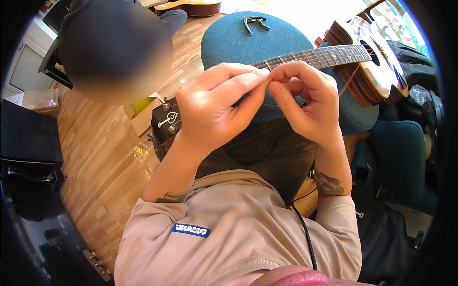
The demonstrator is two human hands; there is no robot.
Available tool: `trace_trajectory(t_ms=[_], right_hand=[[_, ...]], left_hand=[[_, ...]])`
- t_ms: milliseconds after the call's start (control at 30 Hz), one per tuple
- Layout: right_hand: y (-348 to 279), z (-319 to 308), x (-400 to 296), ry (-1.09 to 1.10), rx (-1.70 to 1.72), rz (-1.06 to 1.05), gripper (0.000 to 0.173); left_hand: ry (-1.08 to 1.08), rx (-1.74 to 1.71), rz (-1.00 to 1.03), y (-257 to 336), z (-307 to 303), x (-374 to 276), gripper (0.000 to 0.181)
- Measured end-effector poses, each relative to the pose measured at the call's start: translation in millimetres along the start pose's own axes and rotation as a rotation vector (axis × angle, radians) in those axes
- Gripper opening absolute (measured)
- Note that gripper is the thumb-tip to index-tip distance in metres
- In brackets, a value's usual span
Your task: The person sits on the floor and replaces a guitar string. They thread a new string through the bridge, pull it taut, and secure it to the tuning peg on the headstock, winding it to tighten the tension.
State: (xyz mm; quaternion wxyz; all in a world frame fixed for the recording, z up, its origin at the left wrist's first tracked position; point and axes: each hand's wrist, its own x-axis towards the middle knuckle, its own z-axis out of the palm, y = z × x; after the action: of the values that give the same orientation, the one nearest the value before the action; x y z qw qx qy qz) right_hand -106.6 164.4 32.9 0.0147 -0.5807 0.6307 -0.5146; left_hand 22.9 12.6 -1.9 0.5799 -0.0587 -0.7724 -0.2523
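Note:
A small coil of thin brass-coloured wire, probably a guitar string (270, 77), is pinched between the fingertips of my left hand (222, 96) and my right hand (307, 96). Both hands are raised over the neck (315, 58) of an acoustic guitar, whose body (379, 68) rests at the right on a blue stool. Some strings run along its fretboard. The black headstock (167, 119), with metal tuning posts and a white inlay, shows to the left behind my left hand. My left hand hides part of the neck.
A capo (255, 23) lies on the blue round stool (229, 39). Another guitar (193, 6) is on the floor at the top. A person (114, 50) sits at the upper left. Torn packaging (141, 152) lies on the wooden floor; a glossy black piece of furniture (32, 200) stands left.

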Motion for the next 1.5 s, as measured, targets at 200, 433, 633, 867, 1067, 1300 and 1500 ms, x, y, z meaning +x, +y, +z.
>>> trace_trajectory(t_ms=[200,433,633,867,1067,1300,1500], right_hand=[[-1,3,-1,0.049,-0.199,-0.145,0.008],[2,4,-2,0.084,-0.296,-0.254,0.009],[-1,-3,-7,0.064,-0.336,-0.228,0.014],[2,-15,-2,0.016,-0.177,-0.316,0.014],[-6,-16,-3,0.018,-0.102,-0.097,0.004],[-7,-14,-4,-0.008,-0.051,0.055,0.007],[-4,-14,-4,0.000,0.105,0.155,0.010]], left_hand=[[0.009,-0.059,-0.074,5,5,-5,0.019],[-0.002,-0.522,-0.591,24,12,-6,0.016],[-0.116,-0.786,-0.817,22,0,2,0.012],[-0.166,-0.870,-0.784,23,0,4,0.012],[-0.008,0.098,0.038,15,11,6,0.016],[-0.029,0.206,0.219,10,10,11,0.020],[-0.125,0.228,0.211,14,6,30,0.017]])
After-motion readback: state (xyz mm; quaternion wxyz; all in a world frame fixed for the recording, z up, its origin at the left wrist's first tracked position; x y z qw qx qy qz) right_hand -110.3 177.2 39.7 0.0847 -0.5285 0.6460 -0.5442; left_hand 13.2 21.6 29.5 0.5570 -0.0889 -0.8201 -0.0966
